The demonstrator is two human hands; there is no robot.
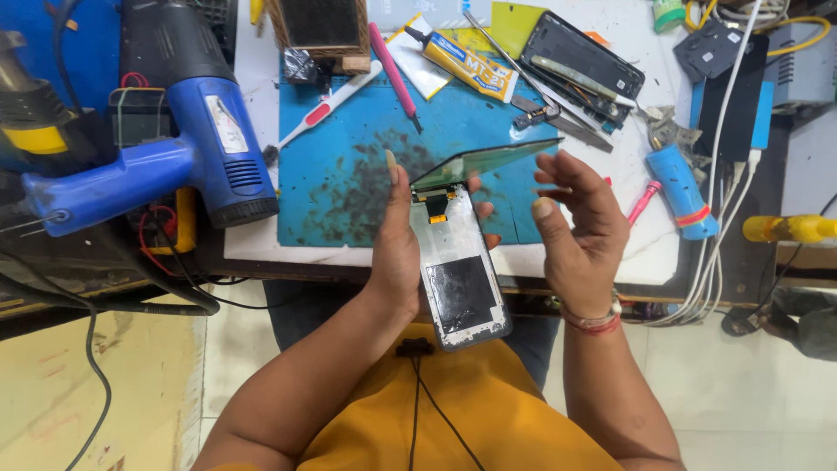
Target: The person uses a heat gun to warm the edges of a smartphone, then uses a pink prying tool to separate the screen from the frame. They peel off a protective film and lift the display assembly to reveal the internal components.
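Note:
My left hand (397,253) grips an opened phone frame (458,279) from its left side, thumb up along the edge. A thin greenish screen panel (484,161) is hinged up from the top of the frame, joined by a small orange flex cable (436,214). My right hand (575,222) hovers just right of the frame, fingers spread near the panel's right end and holding nothing. Both hands are in front of the blue work mat (349,148).
A blue heat gun (200,148) lies at the left. On the bench are a glue tube (466,63), pink screwdriver (394,70), white toothbrush (327,109), tweezers (540,105), another phone frame (580,61), a blue bottle (680,187) and white cables (724,209).

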